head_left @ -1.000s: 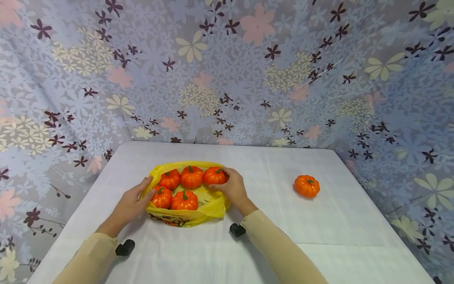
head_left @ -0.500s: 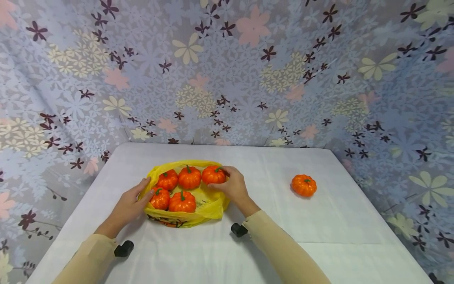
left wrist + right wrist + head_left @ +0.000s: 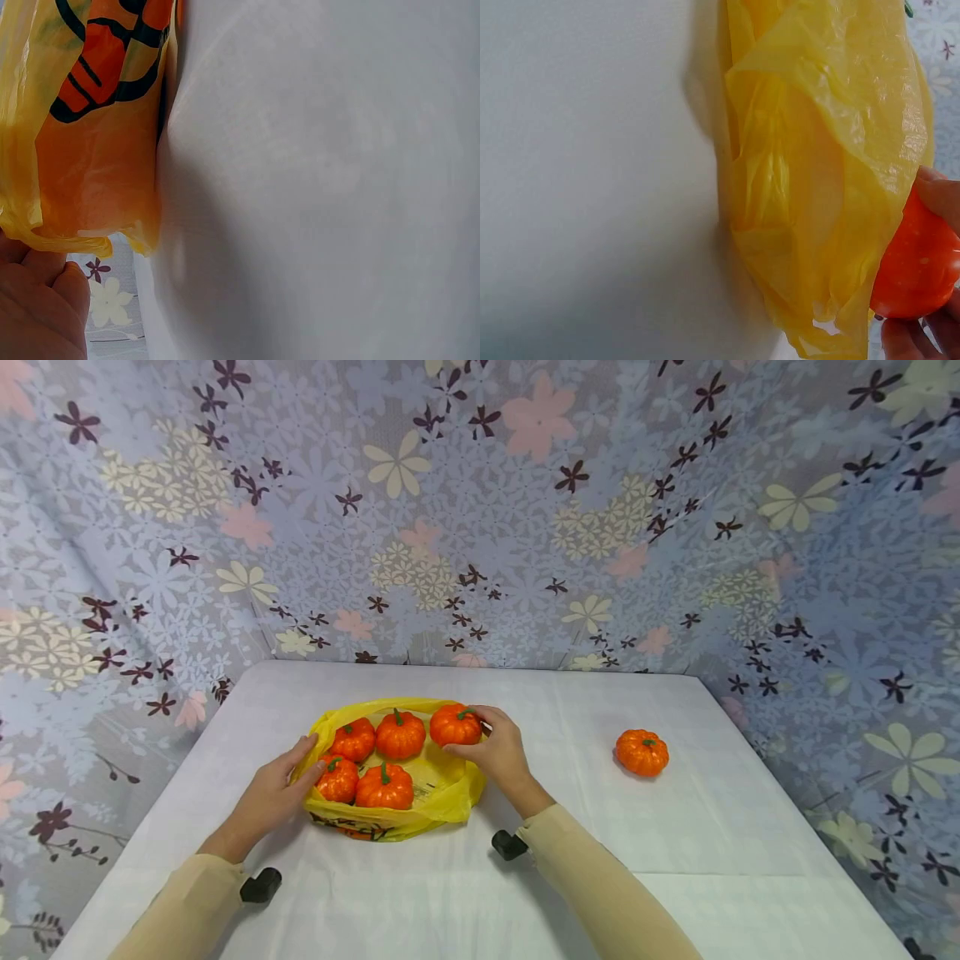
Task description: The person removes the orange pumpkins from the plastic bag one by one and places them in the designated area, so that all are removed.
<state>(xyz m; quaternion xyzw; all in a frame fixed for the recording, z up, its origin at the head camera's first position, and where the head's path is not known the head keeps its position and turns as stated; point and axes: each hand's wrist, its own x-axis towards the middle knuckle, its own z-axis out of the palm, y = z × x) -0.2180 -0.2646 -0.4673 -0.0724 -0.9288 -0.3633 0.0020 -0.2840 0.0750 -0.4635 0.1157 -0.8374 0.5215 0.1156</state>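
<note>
A yellow plastic bag (image 3: pixel 442 810) lies with its mouth spread wide on the table, several small orange pumpkins with green stems inside it. At its left side my left hand (image 3: pixel 272 793) holds the rim, thumb over the edge beside the front-left pumpkin (image 3: pixel 339 781). My right hand (image 3: pixel 501 752) grips the back-right pumpkin (image 3: pixel 453 724) between thumb and fingers, just above the bag's right rim. In the right wrist view, this gripped pumpkin (image 3: pixel 915 259) shows between thumb and fingertips, partly hidden by the bag's yellow wall (image 3: pixel 832 150). Black print marks the bag's front (image 3: pixel 105 60).
One more orange pumpkin (image 3: pixel 642 753) sits alone on the right part of the white-covered table (image 3: pixel 720 827). A flowered cloth (image 3: pixel 487 527) hangs right behind the table. Black wrist devices (image 3: pixel 261 886) stick out from both beige sleeves.
My right hand has raised the back-right pumpkin slightly from its spot in the bag. The left hand stays at the bag's left rim. The head view has shifted a little.
</note>
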